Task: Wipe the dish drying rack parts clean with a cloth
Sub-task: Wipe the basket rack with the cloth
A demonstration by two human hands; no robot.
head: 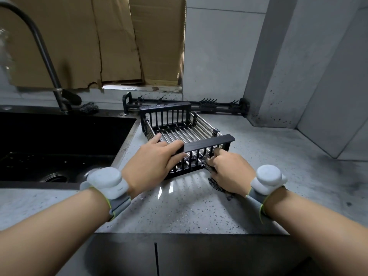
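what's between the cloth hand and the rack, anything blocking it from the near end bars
Nothing visible. The right hand grips the cloth and already presses it against the black bars at the right of the near end of the rack. The left hand holds the same end further left, clear of that spot.

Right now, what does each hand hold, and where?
The left hand grips the rack by its near top rail; the right hand pinches the cloth against the near bars.
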